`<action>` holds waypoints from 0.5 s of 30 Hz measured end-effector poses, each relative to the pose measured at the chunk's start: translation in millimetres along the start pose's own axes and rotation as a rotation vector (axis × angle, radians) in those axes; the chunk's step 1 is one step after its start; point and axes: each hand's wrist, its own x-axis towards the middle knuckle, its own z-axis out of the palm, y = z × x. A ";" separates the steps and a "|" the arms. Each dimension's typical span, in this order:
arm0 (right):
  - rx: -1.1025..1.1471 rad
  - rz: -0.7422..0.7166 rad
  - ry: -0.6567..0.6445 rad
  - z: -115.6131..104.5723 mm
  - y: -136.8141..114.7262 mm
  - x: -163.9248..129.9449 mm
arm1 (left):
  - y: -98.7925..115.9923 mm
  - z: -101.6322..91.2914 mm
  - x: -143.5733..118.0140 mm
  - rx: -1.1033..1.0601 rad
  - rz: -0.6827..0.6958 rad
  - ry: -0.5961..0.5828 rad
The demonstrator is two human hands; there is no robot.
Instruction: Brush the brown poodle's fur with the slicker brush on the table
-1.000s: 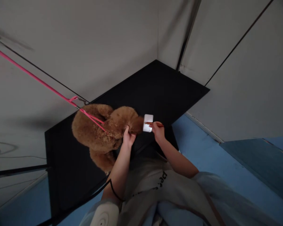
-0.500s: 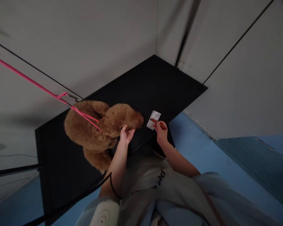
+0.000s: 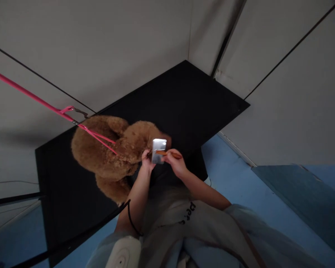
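A small brown curly-haired dog (image 3: 106, 156) stands on a black table (image 3: 178, 100), tied by a pink leash (image 3: 44, 105) that runs up to the left. My left hand (image 3: 145, 160) holds the dog's fur near its head. My right hand (image 3: 175, 163) grips the wooden handle of a slicker brush (image 3: 159, 150), whose pale rectangular head lies against the dog's head, close beside my left hand.
Grey walls meet in a corner behind the table. The floor (image 3: 240, 175) is blue, with a darker blue slab (image 3: 301, 193) at the right. A black cord (image 3: 72, 242) runs along the table's near edge. My grey shirt fills the bottom of the view.
My right hand has brought the brush left from beside the dog onto its head. My left hand has kept its hold on the fur.
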 end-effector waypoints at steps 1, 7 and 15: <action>0.001 0.056 -0.053 2.9 4.2 -1.3 | 0.6 1.6 -0.2 0.000 0.001 0.005; -0.006 -0.024 0.204 -25.6 2.1 0.2 | 3.5 12.1 -0.2 -0.002 -0.051 -0.022; -0.028 0.094 -0.118 1.1 5.5 3.2 | 14.8 0.7 -3.5 0.004 -0.169 -0.022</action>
